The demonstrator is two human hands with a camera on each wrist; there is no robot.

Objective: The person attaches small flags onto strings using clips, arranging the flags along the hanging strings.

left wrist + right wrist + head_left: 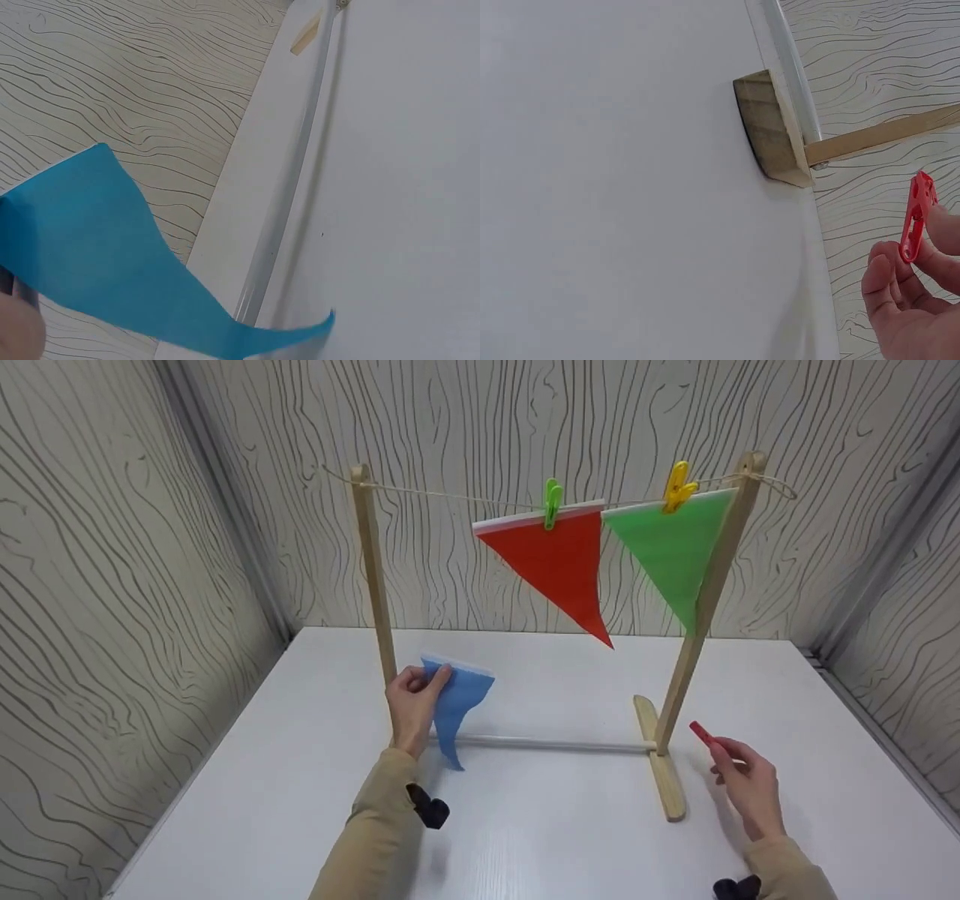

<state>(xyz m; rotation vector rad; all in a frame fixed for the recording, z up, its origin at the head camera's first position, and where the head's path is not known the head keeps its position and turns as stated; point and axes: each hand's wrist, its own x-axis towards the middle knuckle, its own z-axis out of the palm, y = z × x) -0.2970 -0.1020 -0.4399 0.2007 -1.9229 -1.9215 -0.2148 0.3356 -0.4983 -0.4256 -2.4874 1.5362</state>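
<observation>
My left hand (pixel 414 705) pinches a blue triangular pennant (pixel 463 690) near its white top edge, in front of the left post; the pennant's tip curls downward. In the left wrist view the pennant (pixel 112 247) spreads across the lower left, with only part of the hand showing. To the right of the stand, my right hand (pixel 750 787) holds a small red clothespin (pixel 702 733) between thumb and fingers. The right wrist view shows this clothespin (pixel 916 214) upright at the fingertips. On the string (pixel 450 495) hang a red pennant (pixel 562 559) and a green pennant (pixel 679 547).
A green clothespin (pixel 553 504) clips the red pennant, a yellow one (pixel 678 489) the green pennant. The string runs between a left wooden post (pixel 373 562) and a right post (pixel 709 600) with a wooden foot (pixel 667 787). A white rod (pixel 555 745) joins them low over the white table (pixel 555 840).
</observation>
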